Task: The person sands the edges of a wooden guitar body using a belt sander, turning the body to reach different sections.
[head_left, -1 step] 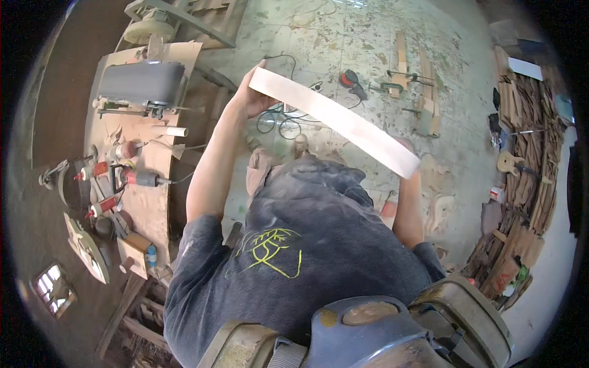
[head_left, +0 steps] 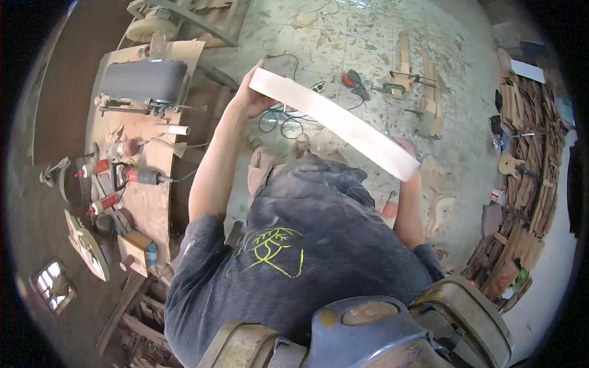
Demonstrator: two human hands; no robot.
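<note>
A long, pale strip (head_left: 331, 120), which looks like thin wood, is held up in front of my body. It slants from the upper left down to the right and appears bowed, though the lens bends edges too. My left hand (head_left: 250, 97) is closed around its left end, with most of the fingers behind it. At the lower right end, my right hand (head_left: 407, 147) grips from behind, only partly showing past the strip's edge. Beneath the strip, dark cables (head_left: 283, 122) lie on the floor.
Left stands a workbench (head_left: 150, 205) with a belt sander (head_left: 144, 83), a red-and-black power tool (head_left: 144, 176) and glue bottles (head_left: 103, 204). A red-and-black sander (head_left: 353, 80) and clamped wood pieces (head_left: 431, 92) lie on the floor ahead. Wood scraps (head_left: 521, 159) are piled at right.
The strip's right part has tilted slightly, showing a bit more of my right hand's fingers behind it. Both hands keep their hold; the surroundings have shifted slightly in view.
</note>
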